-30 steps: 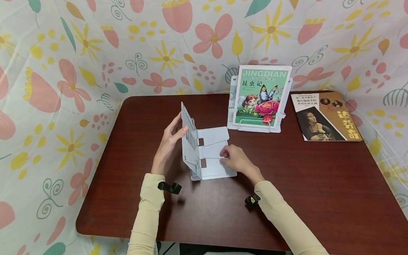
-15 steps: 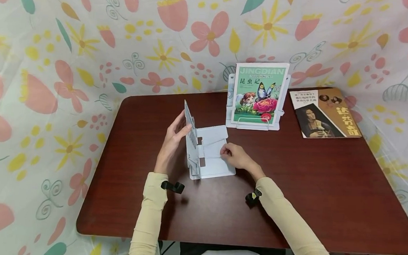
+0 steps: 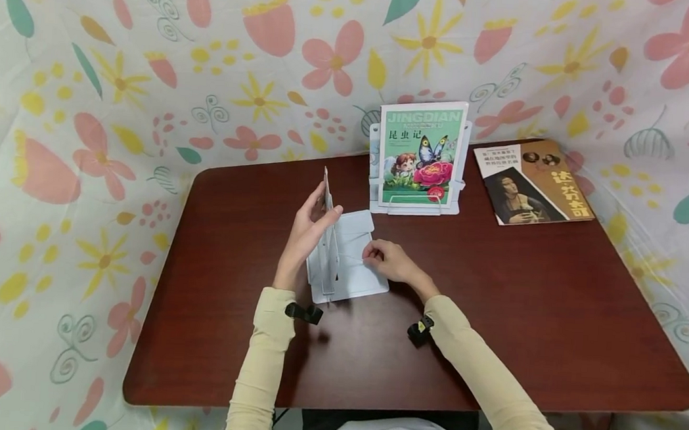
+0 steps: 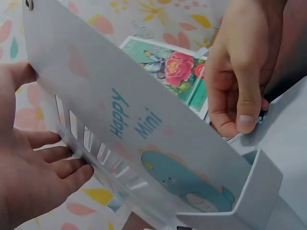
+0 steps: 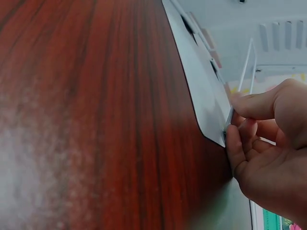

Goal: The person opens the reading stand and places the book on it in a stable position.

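Note:
A pale folding book stand [image 3: 364, 283] lies with its base on the table, its back panel standing nearly upright. My left hand [image 3: 303, 239] holds that panel by its far edge, thumb on one side and fingers on the other. Up close in the left wrist view, the panel [image 4: 91, 62] shows "Happy Mini" lettering, a blue cartoon animal and a row of slots. My right hand [image 3: 393, 261] is over the base's right side. Between its thumb and fingers it pinches a thin wire holder [image 5: 245, 65], seen rising as a narrow loop in the right wrist view.
Behind, a second stand [image 3: 374, 177] props up a green children's book [image 3: 422, 154] with a butterfly and flower. A brown-and-white book [image 3: 532, 184] lies flat at the back right. The dark wooden table [image 3: 492, 316] meets a floral curtain [image 3: 211, 69] at the back.
My left hand has moved right, swinging the back panel from leaning left to nearly upright over the base. The right hand stays at the wire holder. The head view has shifted slightly.

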Motion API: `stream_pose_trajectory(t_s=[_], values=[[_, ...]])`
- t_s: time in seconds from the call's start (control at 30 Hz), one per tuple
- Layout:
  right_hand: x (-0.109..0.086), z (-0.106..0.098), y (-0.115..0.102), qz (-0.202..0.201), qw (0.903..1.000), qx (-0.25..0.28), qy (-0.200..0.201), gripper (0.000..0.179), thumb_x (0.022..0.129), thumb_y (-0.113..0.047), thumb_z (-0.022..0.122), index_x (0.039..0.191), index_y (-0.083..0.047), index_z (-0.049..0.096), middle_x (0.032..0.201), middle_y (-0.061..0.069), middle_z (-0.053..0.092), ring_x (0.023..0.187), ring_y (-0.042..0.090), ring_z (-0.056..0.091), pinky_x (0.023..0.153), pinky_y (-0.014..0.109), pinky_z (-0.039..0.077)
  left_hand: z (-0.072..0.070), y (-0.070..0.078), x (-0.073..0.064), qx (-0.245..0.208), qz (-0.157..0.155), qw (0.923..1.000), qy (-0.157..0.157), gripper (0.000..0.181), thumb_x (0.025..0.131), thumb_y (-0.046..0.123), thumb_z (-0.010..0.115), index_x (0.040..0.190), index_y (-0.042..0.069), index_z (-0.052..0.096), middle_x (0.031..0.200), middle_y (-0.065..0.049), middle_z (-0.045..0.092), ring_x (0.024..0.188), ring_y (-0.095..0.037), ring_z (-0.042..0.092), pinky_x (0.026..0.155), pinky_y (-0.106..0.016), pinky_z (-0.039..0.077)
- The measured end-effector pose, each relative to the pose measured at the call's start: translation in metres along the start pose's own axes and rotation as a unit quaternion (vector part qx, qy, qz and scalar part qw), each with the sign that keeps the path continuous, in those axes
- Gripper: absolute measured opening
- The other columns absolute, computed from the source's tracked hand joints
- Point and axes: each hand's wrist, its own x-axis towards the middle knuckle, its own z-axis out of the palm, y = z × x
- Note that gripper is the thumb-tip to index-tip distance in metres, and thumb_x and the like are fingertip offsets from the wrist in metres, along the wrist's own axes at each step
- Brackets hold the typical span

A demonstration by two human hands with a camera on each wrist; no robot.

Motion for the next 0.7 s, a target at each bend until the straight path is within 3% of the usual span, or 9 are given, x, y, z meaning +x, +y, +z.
stream_pose_trajectory(t_s=[0.23,0.4,0.7], values=[[0.001,0.003,0.002,-0.001,1.0,-0.002,0.001,0.007,0.093,0.001,0.063,0.091,-0.004,0.068,0.085,0.009,0.064,0.076,0.014,0.055,0.071,0.024,0.046,0.011,0.001,0.003,0.077,-0.026,0.9965,-0.02,0.077,0.097,0.036,0.067,0.162,0.023,0.027,0.169,0.004,0.023,0.153,-0.024,0.03,0.123,-0.044,0.031],[0.001,0.006,0.004,-0.006,0.9999,-0.012,0.002,0.006,0.093,0.0,0.064,0.091,-0.003,0.068,0.085,0.008,0.065,0.077,0.013,0.056,0.072,0.024,0.046,0.017,0.003,0.003,0.136,-0.044,0.9892,-0.03,0.079,0.096,0.046,0.066,0.162,0.029,0.025,0.17,0.008,0.019,0.156,-0.023,0.021,0.122,-0.046,0.031],[-0.001,0.002,0.006,-0.013,0.9999,-0.002,0.009,0.007,0.092,0.001,0.064,0.09,-0.003,0.069,0.084,0.007,0.065,0.077,0.012,0.055,0.071,0.023,0.046,0.024,0.004,0.004,0.162,-0.054,0.9849,-0.027,0.082,0.093,0.057,0.064,0.161,0.034,0.025,0.169,0.007,0.022,0.158,-0.03,0.014,0.12,-0.055,0.032]])
